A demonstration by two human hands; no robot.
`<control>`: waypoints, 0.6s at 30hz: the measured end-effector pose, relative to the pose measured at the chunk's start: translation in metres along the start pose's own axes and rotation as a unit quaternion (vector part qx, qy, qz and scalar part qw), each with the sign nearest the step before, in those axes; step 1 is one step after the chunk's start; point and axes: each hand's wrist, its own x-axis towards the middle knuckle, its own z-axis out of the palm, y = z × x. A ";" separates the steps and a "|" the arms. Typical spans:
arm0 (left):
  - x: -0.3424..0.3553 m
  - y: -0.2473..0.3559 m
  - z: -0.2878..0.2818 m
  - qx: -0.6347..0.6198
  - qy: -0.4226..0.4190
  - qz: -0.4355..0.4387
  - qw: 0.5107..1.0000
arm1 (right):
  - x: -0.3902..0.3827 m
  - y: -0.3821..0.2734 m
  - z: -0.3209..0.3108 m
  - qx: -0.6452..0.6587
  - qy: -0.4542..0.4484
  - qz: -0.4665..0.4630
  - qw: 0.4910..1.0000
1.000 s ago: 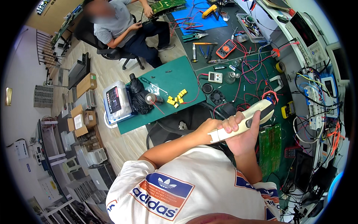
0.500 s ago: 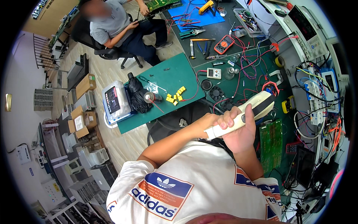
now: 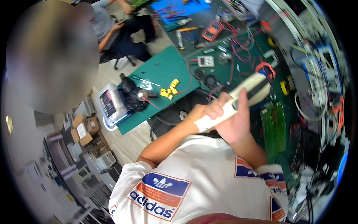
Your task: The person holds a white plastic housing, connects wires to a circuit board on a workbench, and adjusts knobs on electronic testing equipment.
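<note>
My right hand [image 3: 235,125] is wrapped round a long cream-coloured handheld device [image 3: 233,101] with a black strip, its thumb pointing up along the side. At the device's near end, my left hand [image 3: 203,114] closes on it; some of its fingers are hidden behind the body. The device slants up to the right, over the cluttered green bench. By its far end shows a red-orange ring-like part [image 3: 265,69]; whether it belongs to the device I cannot tell. Beyond the hands lie several yellow blocks [image 3: 170,89] on a green mat.
A green circuit board [image 3: 275,127] lies right of my hands. Ahead are a red multimeter [image 3: 212,30], a small white meter [image 3: 205,61] and tangled leads. A spray can [image 3: 142,95] and a clear plastic case [image 3: 112,102] stand left. Another person [image 3: 128,31] sits beyond.
My view has shifted, so the bench things appear higher and farther left. A large blurred shape now covers the upper left. Both hands keep their hold on the device.
</note>
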 end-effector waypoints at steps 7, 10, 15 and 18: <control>0.006 0.038 -0.032 0.080 0.042 -0.155 0.984 | 0.026 0.021 0.007 -0.059 -0.048 -0.041 0.996; 0.005 0.045 -0.045 0.072 0.053 -0.181 0.979 | 0.031 0.031 0.018 -0.108 -0.001 -0.074 0.991; -0.001 0.057 -0.060 0.071 0.068 -0.196 0.976 | 0.021 0.036 0.011 -0.174 -0.063 -0.028 0.982; -0.003 0.056 -0.072 0.064 0.066 -0.209 0.974 | 0.006 0.041 -0.007 -0.256 -0.129 -0.196 0.938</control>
